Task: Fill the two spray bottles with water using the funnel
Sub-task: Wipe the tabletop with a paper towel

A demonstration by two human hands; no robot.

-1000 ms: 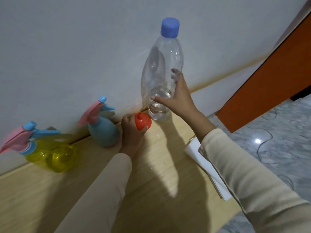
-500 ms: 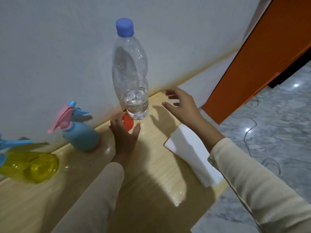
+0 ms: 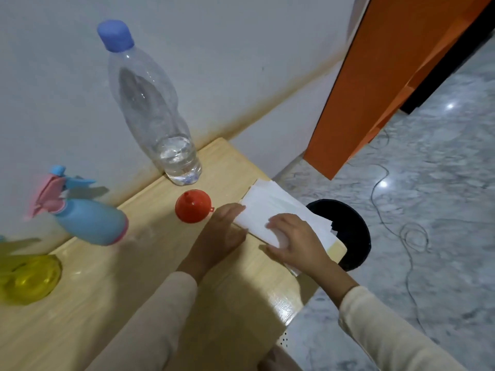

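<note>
A clear water bottle (image 3: 158, 121) with a blue cap stands against the wall, holding a little water at its bottom. The red funnel (image 3: 192, 207) lies mouth-down on the wooden table (image 3: 107, 277), free of both hands. A blue spray bottle (image 3: 89, 223) with a pink and blue head stands at the left. At the far left edge sits the yellow spray bottle (image 3: 26, 278), its head cut off by the frame. My left hand (image 3: 222, 234) rests at the left edge of a folded white tissue stack (image 3: 278, 212). My right hand (image 3: 294, 241) grips the stack's near end.
The table's right edge runs just past the tissue. Below it on the marble floor stands a black round bin (image 3: 345, 226). An orange panel (image 3: 388, 76) leans at the right, and a thin cable (image 3: 401, 231) trails over the floor.
My left hand let go of the funnel and moved right to the tissue. My right hand dropped from near the water bottle onto the tissue stack. The view shifted right.
</note>
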